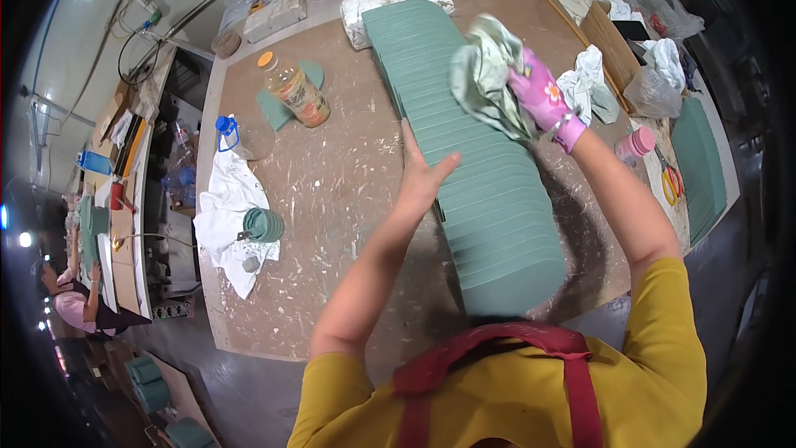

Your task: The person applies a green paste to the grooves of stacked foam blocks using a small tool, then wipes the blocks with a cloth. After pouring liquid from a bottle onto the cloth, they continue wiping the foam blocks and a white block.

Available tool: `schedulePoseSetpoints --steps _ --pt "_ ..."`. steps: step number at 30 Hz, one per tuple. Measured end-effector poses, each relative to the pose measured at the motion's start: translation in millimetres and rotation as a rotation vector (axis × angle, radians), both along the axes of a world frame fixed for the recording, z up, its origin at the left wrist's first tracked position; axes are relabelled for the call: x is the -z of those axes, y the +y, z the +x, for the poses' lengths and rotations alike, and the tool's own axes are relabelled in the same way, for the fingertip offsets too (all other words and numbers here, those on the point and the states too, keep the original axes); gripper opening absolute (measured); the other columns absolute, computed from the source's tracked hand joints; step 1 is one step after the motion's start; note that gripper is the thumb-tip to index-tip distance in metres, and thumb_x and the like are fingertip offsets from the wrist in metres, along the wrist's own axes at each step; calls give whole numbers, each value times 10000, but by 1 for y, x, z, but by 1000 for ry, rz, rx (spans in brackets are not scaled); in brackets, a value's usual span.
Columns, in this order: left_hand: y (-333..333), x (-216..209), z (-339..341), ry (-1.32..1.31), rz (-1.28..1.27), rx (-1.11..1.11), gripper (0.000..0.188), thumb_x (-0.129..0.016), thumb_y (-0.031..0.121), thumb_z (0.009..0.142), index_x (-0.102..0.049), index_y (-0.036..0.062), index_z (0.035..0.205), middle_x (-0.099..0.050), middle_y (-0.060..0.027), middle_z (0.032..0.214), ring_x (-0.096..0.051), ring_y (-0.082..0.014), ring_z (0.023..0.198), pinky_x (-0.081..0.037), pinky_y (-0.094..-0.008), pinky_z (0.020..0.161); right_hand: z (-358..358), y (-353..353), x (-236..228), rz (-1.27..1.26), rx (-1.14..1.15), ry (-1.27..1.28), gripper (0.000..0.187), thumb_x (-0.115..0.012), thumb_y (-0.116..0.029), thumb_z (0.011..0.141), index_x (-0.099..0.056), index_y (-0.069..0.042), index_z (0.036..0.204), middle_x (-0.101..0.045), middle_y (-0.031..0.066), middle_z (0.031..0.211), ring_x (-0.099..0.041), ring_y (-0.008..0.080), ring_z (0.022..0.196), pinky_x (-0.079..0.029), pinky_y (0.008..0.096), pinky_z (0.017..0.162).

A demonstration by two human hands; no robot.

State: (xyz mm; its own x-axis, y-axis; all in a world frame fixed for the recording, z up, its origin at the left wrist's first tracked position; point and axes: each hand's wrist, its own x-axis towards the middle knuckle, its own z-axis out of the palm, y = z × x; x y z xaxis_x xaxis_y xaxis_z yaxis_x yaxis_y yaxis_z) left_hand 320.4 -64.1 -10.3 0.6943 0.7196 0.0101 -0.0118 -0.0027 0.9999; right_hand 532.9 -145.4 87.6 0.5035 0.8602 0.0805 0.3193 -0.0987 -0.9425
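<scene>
A long green ribbed piece (497, 216) with a rounded near end lies slantwise across the worktable (332, 282). Its far end rests on a white wrapped block (352, 21). Bare, my left hand (424, 170) grips the piece's left edge, thumb over the top and fingers along the side, partly hidden. My right hand (543, 95), in a pink flowered glove, is closed around a crumpled pale green rag (489, 75). The rag lies against the right part of the ribbed surface and looks slightly blurred.
Left stand an orange-capped bottle (298, 95), a white cloth (228, 199) and a green ribbed cup (264, 225). Rightward are another cloth (590, 83), a pink jar (636, 143), scissors (670, 182) and a green panel (699, 166). A co-worker (79, 303) is at another bench, far left.
</scene>
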Motion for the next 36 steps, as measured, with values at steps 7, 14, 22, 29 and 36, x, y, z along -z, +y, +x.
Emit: schedulePoseSetpoints --steps 7,14,22,29,36 --pt "6 -7 -3 -19 -117 80 824 -720 153 784 -240 -33 1427 -379 -172 1403 -394 -278 1276 -307 -358 1071 -79 79 62 300 -291 -702 385 -568 -144 754 -571 -73 1132 -564 187 1128 -568 359 1010 -476 448 852" --pt "14 -21 -9 262 -120 207 574 -670 179 837 -450 -13 1330 -546 -108 1271 -491 -191 1185 -343 -312 1032 -90 99 16 -19 -318 -349 312 -596 -226 827 -587 -59 1091 -610 162 1055 -600 305 1001 -481 398 864" --pt "20 -11 20 -41 -69 32 936 -729 262 785 -132 45 1473 -364 -193 1411 -411 -316 1255 -340 -354 1039 -2 41 55 -187 149 -736 443 -556 -93 781 -514 -11 1215 -513 248 1193 -517 374 1117 -423 480 946" --pt "38 19 -6 232 -146 43 670 -635 125 867 -284 24 1429 -384 -113 1417 -382 -211 1297 -329 -355 1060 -130 135 14 -150 -747 -318 519 -572 -264 852 -467 -59 1317 -532 210 1254 -522 328 1174 -420 408 982" --pt "33 -27 11 116 1 -108 879 -691 256 822 -144 42 1475 -323 -167 1446 -414 -279 1263 -342 -361 1048 -28 76 -20 315 -248 -658 449 -459 -121 814 -518 -105 1260 -572 156 1170 -573 325 1047 -475 422 898"
